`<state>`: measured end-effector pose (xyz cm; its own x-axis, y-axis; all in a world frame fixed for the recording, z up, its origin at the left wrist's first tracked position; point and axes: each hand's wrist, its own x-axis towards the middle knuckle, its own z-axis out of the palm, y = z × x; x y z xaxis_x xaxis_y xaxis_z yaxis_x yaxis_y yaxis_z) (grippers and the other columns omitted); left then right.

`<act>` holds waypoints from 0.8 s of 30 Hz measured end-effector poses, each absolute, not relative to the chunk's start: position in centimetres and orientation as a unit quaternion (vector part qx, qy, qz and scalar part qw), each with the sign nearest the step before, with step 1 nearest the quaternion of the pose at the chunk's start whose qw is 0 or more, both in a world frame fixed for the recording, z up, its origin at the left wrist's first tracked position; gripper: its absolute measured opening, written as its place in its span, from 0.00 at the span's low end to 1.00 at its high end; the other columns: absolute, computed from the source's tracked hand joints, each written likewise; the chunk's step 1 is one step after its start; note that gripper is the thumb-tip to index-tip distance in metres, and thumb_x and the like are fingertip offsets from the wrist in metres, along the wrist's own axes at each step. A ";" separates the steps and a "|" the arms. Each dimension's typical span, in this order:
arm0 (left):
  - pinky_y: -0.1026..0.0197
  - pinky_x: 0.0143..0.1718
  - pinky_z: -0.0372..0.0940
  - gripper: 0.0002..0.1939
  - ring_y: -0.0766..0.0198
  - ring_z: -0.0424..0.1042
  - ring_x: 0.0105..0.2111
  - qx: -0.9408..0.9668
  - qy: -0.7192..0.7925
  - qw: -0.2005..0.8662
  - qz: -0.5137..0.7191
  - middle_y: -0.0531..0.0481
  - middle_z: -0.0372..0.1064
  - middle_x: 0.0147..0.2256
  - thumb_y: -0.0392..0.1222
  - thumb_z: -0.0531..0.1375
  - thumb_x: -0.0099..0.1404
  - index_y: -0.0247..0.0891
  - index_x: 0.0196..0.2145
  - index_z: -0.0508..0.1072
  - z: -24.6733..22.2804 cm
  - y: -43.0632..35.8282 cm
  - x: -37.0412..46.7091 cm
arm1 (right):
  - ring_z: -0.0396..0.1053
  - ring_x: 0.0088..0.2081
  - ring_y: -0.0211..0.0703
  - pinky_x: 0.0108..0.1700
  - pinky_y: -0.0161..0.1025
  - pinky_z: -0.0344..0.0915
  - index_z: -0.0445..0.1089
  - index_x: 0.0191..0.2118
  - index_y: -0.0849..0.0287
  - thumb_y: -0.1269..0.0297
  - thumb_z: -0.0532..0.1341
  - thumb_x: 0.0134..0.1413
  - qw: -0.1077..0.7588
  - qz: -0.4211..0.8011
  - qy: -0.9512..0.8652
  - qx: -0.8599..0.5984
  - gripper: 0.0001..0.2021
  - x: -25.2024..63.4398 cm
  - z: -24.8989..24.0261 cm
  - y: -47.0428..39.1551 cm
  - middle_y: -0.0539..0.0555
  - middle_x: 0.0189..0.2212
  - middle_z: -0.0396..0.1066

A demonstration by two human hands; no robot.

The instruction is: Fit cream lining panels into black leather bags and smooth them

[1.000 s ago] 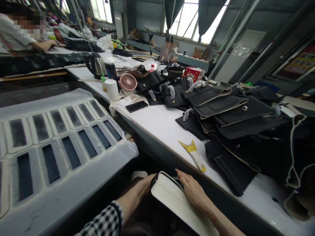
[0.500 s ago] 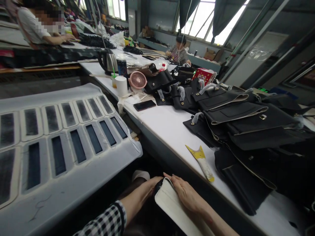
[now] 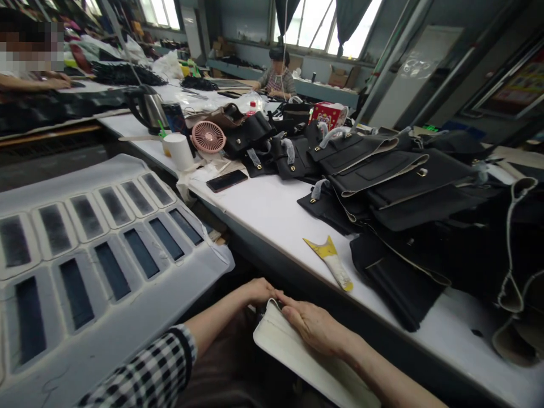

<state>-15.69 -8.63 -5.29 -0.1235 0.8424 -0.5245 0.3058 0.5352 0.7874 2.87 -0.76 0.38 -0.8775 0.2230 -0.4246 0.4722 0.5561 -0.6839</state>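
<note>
Over my lap lies a bag piece (image 3: 297, 351) with its pale cream side up and a folded far edge. My right hand (image 3: 312, 326) rests along its right side, fingers closed over the far corner. At that same corner my left hand (image 3: 257, 292) grips the edge from the left, its fingertips meeting those of the right; part of its fingers is hidden behind the fold. On the white table to the right, a yellow-and-white forked tool (image 3: 331, 263) lies near the edge, beside several black leather bags (image 3: 378, 175).
To my left, a grey-covered surface (image 3: 140, 306) carries rows of pale-framed dark panels (image 3: 113, 269). A phone (image 3: 226, 181), pink fan (image 3: 208, 137), white cup (image 3: 178, 152) and kettle (image 3: 148, 107) stand along the table. Co-workers sit at far left and behind the table.
The view has swung right, so the surroundings sit further left. My left hand has moved to the far corner of the bag piece and now meets the right fingertips.
</note>
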 end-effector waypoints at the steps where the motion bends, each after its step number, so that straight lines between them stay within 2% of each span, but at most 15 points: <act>1: 0.62 0.29 0.65 0.25 0.66 0.69 0.25 0.415 0.693 0.540 0.238 0.52 0.72 0.27 0.61 0.58 0.63 0.33 0.35 0.77 -4.4 -7.9 -16.0 | 0.61 0.61 0.56 0.62 0.55 0.57 0.48 0.68 0.46 0.44 0.41 0.65 0.155 -0.430 0.865 0.207 0.29 3.7 0.5 -0.5 0.54 0.63 0.60; 4: 0.65 0.28 0.62 0.27 0.66 0.68 0.26 0.459 0.644 0.582 0.193 0.51 0.75 0.29 0.64 0.61 0.56 0.36 0.37 0.81 -1.5 -6.6 -16.2 | 0.58 0.63 0.56 0.64 0.54 0.53 0.49 0.67 0.47 0.42 0.42 0.64 0.170 -0.465 0.842 0.216 0.30 6.2 0.8 0.3 0.55 0.65 0.56; 6: 0.65 0.28 0.61 0.23 0.66 0.67 0.26 0.487 0.621 0.594 0.156 0.52 0.75 0.26 0.59 0.67 0.49 0.36 0.34 0.82 0.2 -6.4 -16.0 | 0.57 0.64 0.55 0.65 0.52 0.52 0.51 0.66 0.47 0.42 0.43 0.64 0.173 -0.490 0.828 0.213 0.30 7.9 1.0 0.9 0.53 0.65 0.57; 8: 0.65 0.26 0.60 0.20 0.66 0.65 0.25 0.502 0.615 0.596 0.119 0.52 0.72 0.23 0.54 0.69 0.46 0.37 0.32 0.83 1.2 -6.3 -15.8 | 0.58 0.63 0.55 0.65 0.52 0.53 0.54 0.65 0.46 0.42 0.47 0.63 0.174 -0.505 0.816 0.219 0.29 9.5 1.3 1.4 0.53 0.63 0.60; 13: 0.64 0.24 0.64 0.21 0.64 0.67 0.25 0.496 0.601 0.624 0.056 0.51 0.74 0.26 0.54 0.67 0.48 0.39 0.37 0.82 1.3 -5.9 -16.4 | 0.62 0.61 0.54 0.63 0.49 0.55 0.57 0.63 0.45 0.47 0.51 0.63 0.176 -0.548 0.783 0.239 0.25 14.1 1.9 2.9 0.50 0.61 0.63; 18: 0.64 0.24 0.66 0.24 0.64 0.68 0.26 0.483 0.585 0.652 0.013 0.50 0.75 0.30 0.54 0.66 0.48 0.40 0.41 0.81 0.8 -5.6 -16.8 | 0.64 0.59 0.56 0.62 0.49 0.57 0.60 0.62 0.50 0.46 0.53 0.61 0.179 -0.588 0.739 0.275 0.27 17.2 1.9 3.8 0.52 0.59 0.66; 20: 0.65 0.23 0.64 0.21 0.65 0.66 0.25 0.494 0.592 0.637 0.003 0.51 0.72 0.28 0.53 0.65 0.51 0.40 0.39 0.81 1.0 -5.6 -16.7 | 0.63 0.59 0.55 0.62 0.48 0.57 0.60 0.62 0.51 0.47 0.53 0.61 0.180 -0.591 0.734 0.282 0.27 17.3 1.8 3.8 0.53 0.60 0.65; 24: 0.69 0.23 0.57 0.13 0.69 0.60 0.23 0.563 0.585 0.584 0.001 0.57 0.61 0.21 0.50 0.61 0.57 0.40 0.31 0.81 2.0 -5.4 -16.4 | 0.62 0.61 0.50 0.63 0.45 0.57 0.60 0.63 0.49 0.48 0.51 0.63 0.165 -0.575 0.740 0.308 0.25 16.6 1.7 3.4 0.51 0.61 0.64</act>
